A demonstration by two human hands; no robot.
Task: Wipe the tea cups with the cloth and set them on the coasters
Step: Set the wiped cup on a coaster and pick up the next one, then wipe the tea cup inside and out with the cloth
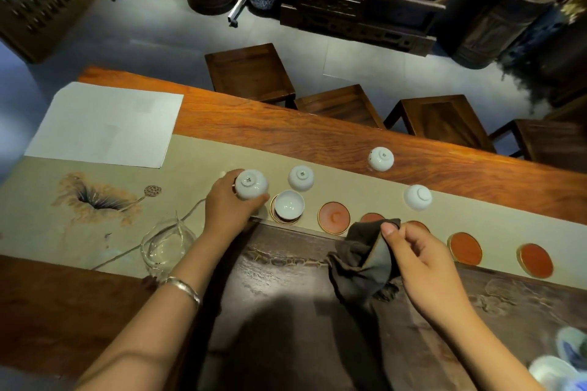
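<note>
Over the table runner [349, 181], left hand [227, 205] grips an upturned cup [251, 184].

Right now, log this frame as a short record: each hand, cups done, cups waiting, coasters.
left hand: grips an upside-down cup above the table runner
right hand: pinches the dark cloth
cups done: one, upright cup on the leftmost coaster
cups waiting: three upside down on the runner
empty coasters: five in view, two partly hidden behind the cloth and right hand
</note>
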